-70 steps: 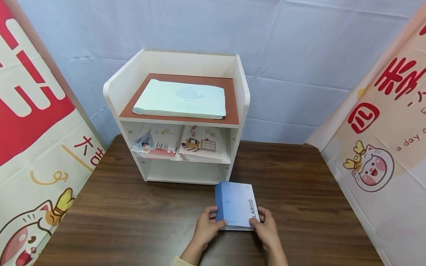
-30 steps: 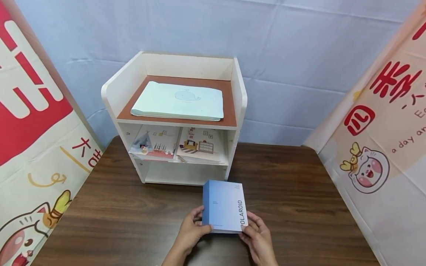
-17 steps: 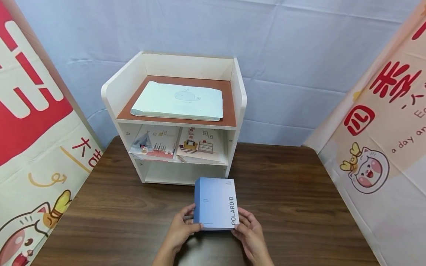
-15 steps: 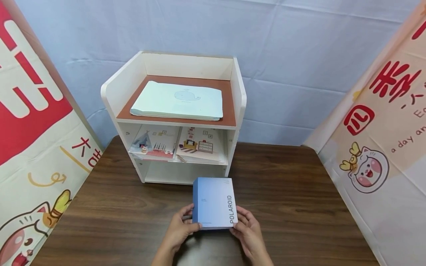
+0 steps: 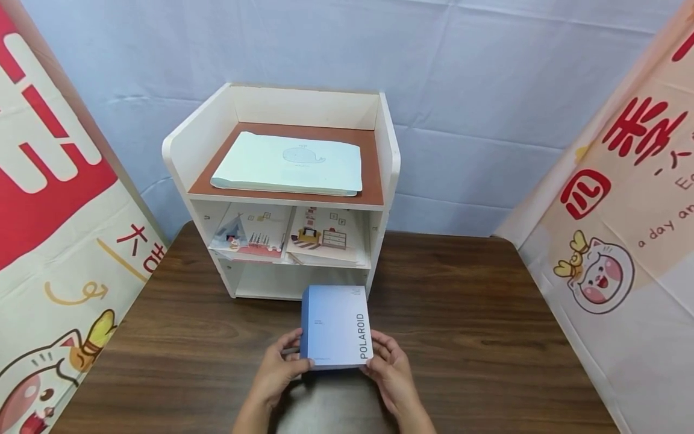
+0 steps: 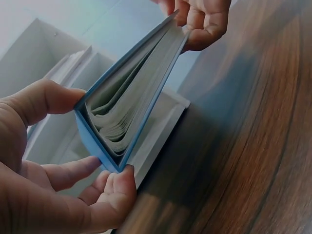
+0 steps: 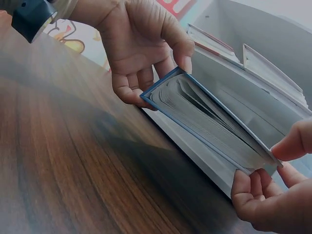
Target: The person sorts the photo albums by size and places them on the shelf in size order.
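Observation:
A thick blue photo album (image 5: 336,325) marked "POLAROID" is held just above the table, in front of the shelf's lowest compartment. My left hand (image 5: 276,367) grips its spine side, thumb on the cover's near corner and fingers underneath. On the opposite side my right hand (image 5: 393,374) pinches the near corner between thumb and fingers. Both wrist views show the album's page edges between its covers; in the left wrist view the album (image 6: 126,102) looks tilted, its leaves slightly fanned. The white shelf (image 5: 298,280) has a bare bottom compartment directly behind the album.
On the shelf's brown top lies a pale whale-print book (image 5: 287,163). Two illustrated books, one with a tent (image 5: 252,232) and one with a dresser (image 5: 325,235), lie in the middle compartment. The wooden table (image 5: 461,337) extends on both sides; printed cloths hang left and right.
Both hands have carried the album leftward and slightly forward, from right of the shelf's front to before its bottom compartment. The grip of both hands stays on it.

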Available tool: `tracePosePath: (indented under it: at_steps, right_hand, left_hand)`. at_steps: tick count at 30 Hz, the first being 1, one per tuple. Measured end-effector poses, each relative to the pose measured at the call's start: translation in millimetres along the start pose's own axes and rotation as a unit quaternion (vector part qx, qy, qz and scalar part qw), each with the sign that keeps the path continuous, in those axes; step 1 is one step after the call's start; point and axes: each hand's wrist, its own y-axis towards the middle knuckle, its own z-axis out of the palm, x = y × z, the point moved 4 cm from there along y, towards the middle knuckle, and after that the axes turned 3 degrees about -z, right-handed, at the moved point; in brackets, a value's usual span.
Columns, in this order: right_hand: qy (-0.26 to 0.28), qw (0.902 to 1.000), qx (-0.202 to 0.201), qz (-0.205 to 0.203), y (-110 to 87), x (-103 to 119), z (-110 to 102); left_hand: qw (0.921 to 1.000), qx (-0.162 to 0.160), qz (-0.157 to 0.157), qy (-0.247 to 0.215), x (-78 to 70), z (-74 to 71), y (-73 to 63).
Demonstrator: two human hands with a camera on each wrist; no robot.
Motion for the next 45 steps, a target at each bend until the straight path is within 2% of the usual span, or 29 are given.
tracePosePath:
  at_steps: [8, 14, 19, 29, 35, 41, 45]
  right_hand:
    - [0.006, 0.9999, 0.01, -0.005, 6.8, -1.6, 10.4]
    - [0.019, 0.9997, -0.003, -0.014, 10.9, -3.7, 14.9]
    - [0.027, 0.9995, 0.009, -0.017, 14.6, -5.1, 16.1]
    - [0.063, 0.9974, 0.033, 0.001, 24.2, -9.1, 18.1]
    - [0.084, 0.9954, 0.044, 0.012, 29.6, -8.6, 23.4]
    - [0.127, 0.9915, 0.026, 0.013, 35.1, -10.3, 23.8]
    - [0.145, 0.9892, 0.019, 0.006, 38.5, -11.5, 23.6]
  left_hand:
    - [0.9999, -0.009, -0.004, -0.009, -1.1, -12.0, 7.9]
    - [0.999, -0.004, -0.011, -0.042, -0.6, -16.6, 13.4]
    - [0.9984, -0.003, -0.012, -0.056, -2.8, -19.5, 17.6]
    - [0.9983, -0.02, -0.012, -0.053, -3.2, -21.5, 25.5]
    - [0.9972, -0.018, -0.006, -0.073, -3.7, -25.9, 31.0]
    - [0.9974, -0.017, -0.007, -0.069, -1.8, -27.1, 37.3]
    - [0.9978, -0.032, -0.002, -0.058, -0.9, -24.6, 42.0]
